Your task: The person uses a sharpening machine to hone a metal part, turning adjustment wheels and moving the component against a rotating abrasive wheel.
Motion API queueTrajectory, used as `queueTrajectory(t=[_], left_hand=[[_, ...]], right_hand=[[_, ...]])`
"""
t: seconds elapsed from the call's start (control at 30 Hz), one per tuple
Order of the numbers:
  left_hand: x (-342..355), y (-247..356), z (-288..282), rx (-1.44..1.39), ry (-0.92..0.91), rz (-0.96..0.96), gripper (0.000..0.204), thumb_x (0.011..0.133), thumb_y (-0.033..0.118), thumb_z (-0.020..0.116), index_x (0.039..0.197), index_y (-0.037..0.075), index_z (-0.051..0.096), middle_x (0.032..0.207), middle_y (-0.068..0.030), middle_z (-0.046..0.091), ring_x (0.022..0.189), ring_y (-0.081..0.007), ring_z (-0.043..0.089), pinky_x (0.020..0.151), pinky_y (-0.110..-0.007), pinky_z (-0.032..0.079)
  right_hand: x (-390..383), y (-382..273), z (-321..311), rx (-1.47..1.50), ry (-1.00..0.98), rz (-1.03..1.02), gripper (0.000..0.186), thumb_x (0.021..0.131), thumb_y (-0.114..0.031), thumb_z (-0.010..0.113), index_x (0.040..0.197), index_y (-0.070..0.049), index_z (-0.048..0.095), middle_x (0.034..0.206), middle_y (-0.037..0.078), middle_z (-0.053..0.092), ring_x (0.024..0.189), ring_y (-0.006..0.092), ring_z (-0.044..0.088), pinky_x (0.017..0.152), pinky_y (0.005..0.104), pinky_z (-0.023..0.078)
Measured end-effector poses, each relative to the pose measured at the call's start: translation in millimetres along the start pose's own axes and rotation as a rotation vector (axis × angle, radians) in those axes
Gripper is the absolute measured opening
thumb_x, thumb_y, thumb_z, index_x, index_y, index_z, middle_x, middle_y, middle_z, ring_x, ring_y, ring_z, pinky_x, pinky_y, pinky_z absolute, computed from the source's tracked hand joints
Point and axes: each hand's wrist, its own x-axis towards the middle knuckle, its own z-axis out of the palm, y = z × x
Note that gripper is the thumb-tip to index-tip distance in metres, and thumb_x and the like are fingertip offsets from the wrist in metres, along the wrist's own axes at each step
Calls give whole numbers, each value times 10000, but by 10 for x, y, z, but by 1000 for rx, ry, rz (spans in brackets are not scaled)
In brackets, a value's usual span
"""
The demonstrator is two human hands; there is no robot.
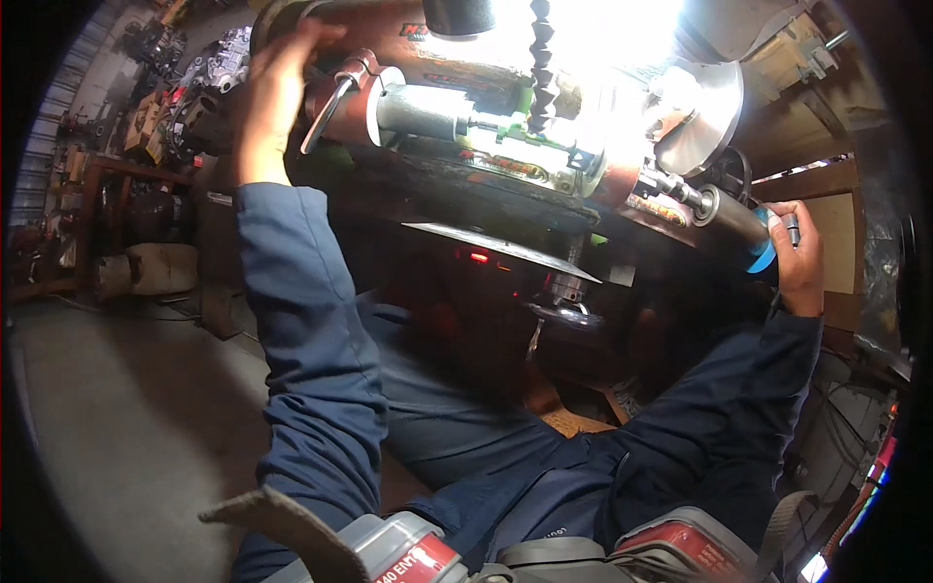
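My left hand (275, 102) is at the upper left with its fingers stretched out beside the red-brown end of a bench machine (335, 102). A bent metal lever (328, 115) and a clamp collar sit just right of it; whether the fingers touch the machine I cannot tell. At the right, my right hand (799, 257) closes round the blue ring (762, 243) at the end of a dark metal cylinder (731, 223). Between the hands lie a grey steel cylinder (423, 112) and a thin shaft (505, 126). Bright lamp glare hides part of the machine's middle.
A black bellows (542, 63) hangs over the shaft. Below the machine is a handwheel (564, 313) under a flat metal plate (505, 248). A large disc (714, 117) stands at the back right. Shelves with metal parts (160, 126) line the left; a respirator (544, 559) fills the lower edge.
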Motion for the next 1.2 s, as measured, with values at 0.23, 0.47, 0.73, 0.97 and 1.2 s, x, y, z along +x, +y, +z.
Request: queueTrajectory(t=[0.23, 0.47, 0.73, 0.97, 1.2], left_hand=[[-192, 186, 345, 763, 43, 185, 359, 888, 375, 608, 934, 22, 657, 919, -138, 664, 881, -252, 629, 811, -347, 462], [-119, 146, 342, 749, -37, 105, 334, 892, 356, 608, 944, 30, 659, 831, -88, 666, 801, -178, 603, 747, -322, 461], [-100, 189, 435, 662, -45, 71, 321, 880, 344, 628, 942, 31, 666, 820, -76, 664, 766, -160, 592, 714, -311, 463], [-88, 156, 429, 731, 23, 179, 308, 868, 331, 630, 940, 36, 674, 836, -90, 673, 783, -173, 612, 724, -315, 469], [-120, 232, 462, 747, 11, 64, 353, 872, 380, 601, 953, 45, 680, 855, -99, 685, 804, -193, 626, 754, -317, 474]], right_hand=[[78, 78, 41, 38, -41, 4, 183, 904, -184, 548, 958, -12, 573, 774, 38, 574, 741, 122, 518, 685, 275, 421], [33, 40, 30, 42, 9, -81, 230, 929, -197, 525, 1044, -6, 583, 872, 71, 594, 782, 148, 555, 734, 281, 448], [-486, 610, 144, -339, 703, 69, 372, 999, -265, 425, 1263, -16, 505, 1205, 193, 585, 1083, 324, 593, 900, 379, 465], [-417, 661, 198, -354, 700, 100, 419, 1004, -363, 403, 1262, -54, 519, 1182, 210, 596, 1074, 376, 594, 870, 422, 484], [-355, 658, 162, -354, 667, 127, 446, 1000, -387, 398, 1243, -42, 543, 1182, 202, 604, 1083, 374, 587, 893, 428, 475]])
